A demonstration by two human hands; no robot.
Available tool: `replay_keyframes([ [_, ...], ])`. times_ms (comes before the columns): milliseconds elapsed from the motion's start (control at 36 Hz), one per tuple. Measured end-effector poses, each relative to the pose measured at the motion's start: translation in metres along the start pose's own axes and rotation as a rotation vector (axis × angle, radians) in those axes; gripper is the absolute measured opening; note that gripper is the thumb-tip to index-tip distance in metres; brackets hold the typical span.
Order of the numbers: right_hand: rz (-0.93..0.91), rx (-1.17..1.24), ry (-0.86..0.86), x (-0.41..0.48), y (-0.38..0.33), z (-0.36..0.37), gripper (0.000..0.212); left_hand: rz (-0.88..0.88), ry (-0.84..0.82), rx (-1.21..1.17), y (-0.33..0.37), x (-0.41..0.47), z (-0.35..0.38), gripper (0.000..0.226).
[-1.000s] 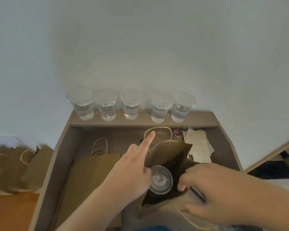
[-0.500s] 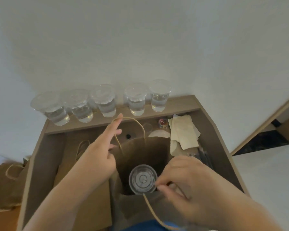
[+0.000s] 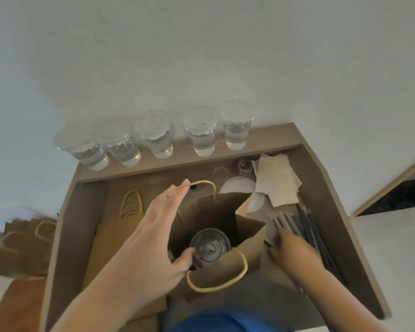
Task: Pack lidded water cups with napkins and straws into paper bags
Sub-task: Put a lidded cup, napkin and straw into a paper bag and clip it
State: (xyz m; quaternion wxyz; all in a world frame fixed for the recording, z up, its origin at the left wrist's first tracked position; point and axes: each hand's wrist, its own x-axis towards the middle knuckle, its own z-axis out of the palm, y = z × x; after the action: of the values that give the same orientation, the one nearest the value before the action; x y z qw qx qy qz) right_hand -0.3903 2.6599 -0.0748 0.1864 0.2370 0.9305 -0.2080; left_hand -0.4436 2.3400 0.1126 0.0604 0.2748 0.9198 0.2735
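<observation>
Upright, lid up, the cup (image 3: pixel 210 248) stands in the bag (image 3: pixel 249 240).

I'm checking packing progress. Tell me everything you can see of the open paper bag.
The bag is brown paper, standing upright with its mouth open in the tray. It has two twisted cord handles: the far one rests raised on straight fingertips of the left hand, the near one hangs down the front. That hand's thumb is at the near rim. One lidded cup stands inside; no napkin or straw shows in it. The right hand, blurred, is beside its right wall; contact cannot be told.
</observation>
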Motion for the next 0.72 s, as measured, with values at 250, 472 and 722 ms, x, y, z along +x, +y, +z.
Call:
replay_keyframes([
  [250,-0.021,-0.096,-0.064,0.009,-0.004,-0.017,0.015,-0.034,-0.042,0.002,-0.006,-0.018,-0.003,0.124],
  [472,-0.338,0.546,0.589,-0.061,-0.024,-0.171,0.027,-0.050,-0.076,-0.041,-0.012,-0.023,0.002,0.121],
  [722,-0.918,0.453,0.442,-0.114,-0.106,-0.165,0.014,-0.013,-0.062,-0.081,-0.012,-0.020,0.002,0.119],
])
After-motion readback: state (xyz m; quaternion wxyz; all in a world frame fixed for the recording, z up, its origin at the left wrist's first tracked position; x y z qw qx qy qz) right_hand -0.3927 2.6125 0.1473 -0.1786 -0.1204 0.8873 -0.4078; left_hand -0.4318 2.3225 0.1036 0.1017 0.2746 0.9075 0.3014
